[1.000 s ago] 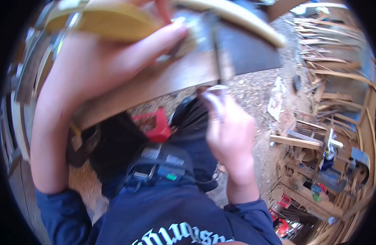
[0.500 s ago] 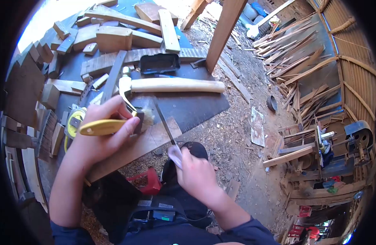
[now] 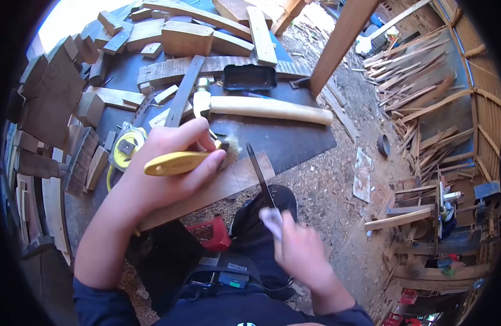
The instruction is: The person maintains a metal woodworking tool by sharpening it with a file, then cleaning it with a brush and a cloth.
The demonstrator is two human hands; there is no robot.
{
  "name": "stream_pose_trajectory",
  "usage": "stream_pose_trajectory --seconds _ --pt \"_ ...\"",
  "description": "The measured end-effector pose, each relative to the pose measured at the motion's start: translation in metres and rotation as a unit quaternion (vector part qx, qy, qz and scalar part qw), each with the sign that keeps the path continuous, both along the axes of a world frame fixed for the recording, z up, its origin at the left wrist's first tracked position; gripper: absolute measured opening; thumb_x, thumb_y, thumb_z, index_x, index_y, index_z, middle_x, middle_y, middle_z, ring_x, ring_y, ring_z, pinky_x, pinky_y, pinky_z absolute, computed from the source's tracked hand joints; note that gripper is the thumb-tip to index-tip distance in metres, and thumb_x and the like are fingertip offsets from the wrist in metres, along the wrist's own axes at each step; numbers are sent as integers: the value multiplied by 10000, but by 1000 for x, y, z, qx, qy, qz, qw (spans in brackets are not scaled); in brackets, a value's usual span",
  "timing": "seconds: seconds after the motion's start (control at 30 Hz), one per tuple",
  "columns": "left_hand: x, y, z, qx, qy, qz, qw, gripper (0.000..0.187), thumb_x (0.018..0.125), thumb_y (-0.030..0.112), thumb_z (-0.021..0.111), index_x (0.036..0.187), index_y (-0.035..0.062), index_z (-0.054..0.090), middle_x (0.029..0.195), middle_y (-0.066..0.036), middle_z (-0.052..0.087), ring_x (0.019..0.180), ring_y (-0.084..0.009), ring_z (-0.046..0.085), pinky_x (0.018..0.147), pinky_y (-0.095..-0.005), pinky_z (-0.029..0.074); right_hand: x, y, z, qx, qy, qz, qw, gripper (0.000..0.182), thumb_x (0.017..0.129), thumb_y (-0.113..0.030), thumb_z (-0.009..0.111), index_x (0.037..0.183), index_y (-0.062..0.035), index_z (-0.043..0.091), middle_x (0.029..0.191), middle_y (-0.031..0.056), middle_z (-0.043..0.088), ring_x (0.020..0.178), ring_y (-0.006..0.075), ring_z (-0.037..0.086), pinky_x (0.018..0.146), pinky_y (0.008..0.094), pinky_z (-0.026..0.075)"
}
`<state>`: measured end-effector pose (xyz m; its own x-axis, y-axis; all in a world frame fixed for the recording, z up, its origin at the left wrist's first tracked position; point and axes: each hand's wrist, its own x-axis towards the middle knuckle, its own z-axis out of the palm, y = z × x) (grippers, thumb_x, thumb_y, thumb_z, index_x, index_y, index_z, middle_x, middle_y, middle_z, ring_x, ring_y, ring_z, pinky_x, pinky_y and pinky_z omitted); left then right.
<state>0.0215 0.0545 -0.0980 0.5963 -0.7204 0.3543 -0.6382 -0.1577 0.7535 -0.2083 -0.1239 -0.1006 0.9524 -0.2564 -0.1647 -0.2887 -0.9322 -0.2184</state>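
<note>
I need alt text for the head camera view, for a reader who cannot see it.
At a cluttered workbench, the left hand grips a yellow-handled brush over a wooden board, while the right hand holds a thin dark file. A hammer and wood offcuts lie behind.

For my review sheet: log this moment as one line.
left hand: holds brush on plank | right hand: holds file | hammer behind
</note>
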Motion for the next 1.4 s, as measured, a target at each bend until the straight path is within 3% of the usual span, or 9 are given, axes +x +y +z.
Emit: stream_pose_trajectory --seconds 0.13,0.37,0.57,0.73,0.8,0.93,1.2,1.3,1.4 --pt "1 -3 -7 -16 109 7 994 205 926 164 754 870 31 608 702 -69 697 658 -170 726 599 -279 523 39 -9 -9 18 -12 8 1000 237 914 -133 638 1064 -4 507 711 237 683 645 426 713 576 538 577" --pt "0 0 -1 6 -34 1 999 228 924 155 755 829 37 585 689 -72 691 644 -154 715 577 -286 505 7 5 -5 13 5 -9 1000 233 909 -119 632 1080 5 533 703 228 684 644 430 712 586 542 575" --pt "1 -4 -20 -46 69 -4 997 169 963 132 727 913 23 608 703 -45 684 638 -94 684 587 -232 522 32 0 -18 4 -26 -23 999 227 910 -105 633 1082 1 530 705 256 674 667 433 709 583 556 560" --pt "0 -4 -20 -47 -95 0 994 192 964 163 744 922 34 609 707 -29 673 649 -82 668 580 -224 493 22 1 -12 -18 -8 -2 1000 212 916 -88 627 1073 -11 508 706 250 664 663 466 686 584 567 543" --pt "-14 -9 -14 -13 21 50 998 172 952 159 732 892 37 626 715 -47 688 646 -98 673 568 -232 509 45 -5 -14 -51 -35 19 998 207 916 -87 629 1064 -12 505 689 244 651 666 465 680 589 572 536" --pt "-15 -7 13 69 36 52 996 163 925 144 742 848 43 640 704 -63 707 639 -124 685 555 -248 524 18 -2 -5 -16 23 1 1000 307 890 -55 620 1173 6 518 698 248 651 662 463 684 613 575 538" --pt "-15 -13 3 -33 212 42 976 129 908 76 716 853 14 616 813 -143 762 754 -162 759 612 -256 592 35 -9 -11 22 -9 3 1000 302 897 -51 618 1172 21 518 726 270 657 683 475 679 603 575 530" --pt "-15 -9 19 -23 169 33 985 133 905 78 715 847 21 611 790 -139 756 716 -157 751 587 -250 584 15 -3 -6 51 1 -9 999 321 894 -45 613 1193 26 521 738 276 659 689 477 680 614 577 534" --pt "-27 -18 9 8 4 57 998 153 902 91 731 841 28 605 746 -125 739 685 -149 741 548 -244 569 9 -5 -9 56 -4 -3 998 359 896 -57 619 1229 33 521 743 280 662 701 479 686 621 578 540"
